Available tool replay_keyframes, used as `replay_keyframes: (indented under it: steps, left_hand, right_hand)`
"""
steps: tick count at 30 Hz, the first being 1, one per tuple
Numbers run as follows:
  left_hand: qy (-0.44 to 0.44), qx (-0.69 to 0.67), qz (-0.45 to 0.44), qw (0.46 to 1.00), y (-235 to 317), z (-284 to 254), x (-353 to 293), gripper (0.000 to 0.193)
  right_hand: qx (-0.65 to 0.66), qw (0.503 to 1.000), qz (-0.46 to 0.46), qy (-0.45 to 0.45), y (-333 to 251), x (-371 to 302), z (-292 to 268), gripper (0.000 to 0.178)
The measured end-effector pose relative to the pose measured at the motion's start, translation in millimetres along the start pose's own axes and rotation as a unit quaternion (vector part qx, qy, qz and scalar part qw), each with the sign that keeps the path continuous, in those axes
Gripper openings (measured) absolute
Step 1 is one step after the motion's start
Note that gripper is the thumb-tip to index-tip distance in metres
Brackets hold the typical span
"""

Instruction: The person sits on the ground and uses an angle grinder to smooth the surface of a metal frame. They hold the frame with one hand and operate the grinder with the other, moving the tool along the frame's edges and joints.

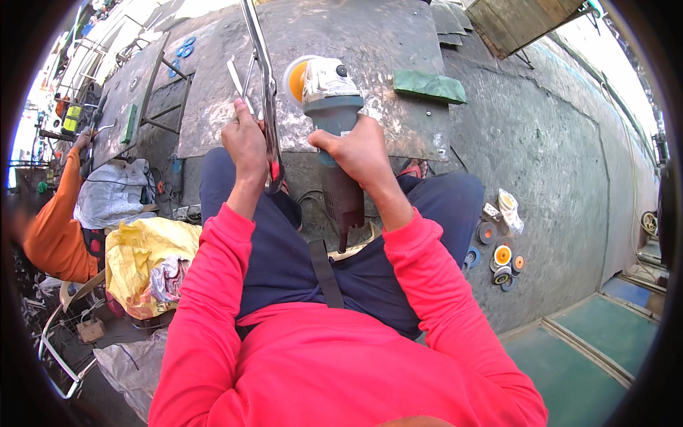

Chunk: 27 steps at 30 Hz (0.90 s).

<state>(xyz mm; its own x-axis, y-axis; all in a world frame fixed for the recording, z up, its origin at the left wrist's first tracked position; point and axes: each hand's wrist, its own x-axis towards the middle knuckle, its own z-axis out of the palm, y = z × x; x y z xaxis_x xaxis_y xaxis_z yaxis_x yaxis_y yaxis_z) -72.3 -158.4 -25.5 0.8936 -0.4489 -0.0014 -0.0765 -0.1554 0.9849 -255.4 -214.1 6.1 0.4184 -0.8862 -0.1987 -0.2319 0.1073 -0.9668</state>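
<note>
My left hand (pixel 247 146) is closed on a shiny bent metal tube frame (pixel 267 82), near where thin flat rods branch off it. The tube rises from between my knees toward the far edge of the view. My right hand (pixel 361 151) wraps round the body of an angle grinder (pixel 334 114), its thumb across the near side. On the grinder's head, a white and orange buffing wheel (pixel 296 78) stands beside the tube. Whether wheel and tube touch, I cannot tell. The grinder's tail hangs down between my thighs.
A green block (pixel 430 86) lies on the worn metal sheet (pixel 388 35) ahead. Several discs and wheels (pixel 502 255) lie at right, below a wooden stool (pixel 523 25). A yellow sack (pixel 142 245) is at left. Beyond it, a person in an orange sleeve (pixel 60 213) works.
</note>
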Motion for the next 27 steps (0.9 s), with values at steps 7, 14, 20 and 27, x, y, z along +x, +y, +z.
replay_keyframes:
  steps: [7,14,20,27]
  left_hand:
    - [-0.004,0.029,0.016,0.999,-1.5,1.8,0.8,0.057]
    - [-0.004,0.036,0.001,0.999,-3.7,8.8,-2.0,0.065]
    - [0.003,0.088,0.009,0.996,-6.8,9.4,1.1,0.07]
    - [0.009,0.057,0.026,0.998,-3.8,11.7,-3.1,0.06]
  right_hand:
    - [-0.02,0.999,-0.028,0.011,-10.5,-8.9,-0.3,0.04]
    - [-0.041,0.999,-0.025,0.023,-6.0,-8.2,2.6,0.038]
    - [-0.06,0.998,-0.033,0.015,-3.9,-7.0,2.9,0.037]
    - [-0.089,0.996,-0.019,0.016,-8.0,-7.0,2.0,0.037]
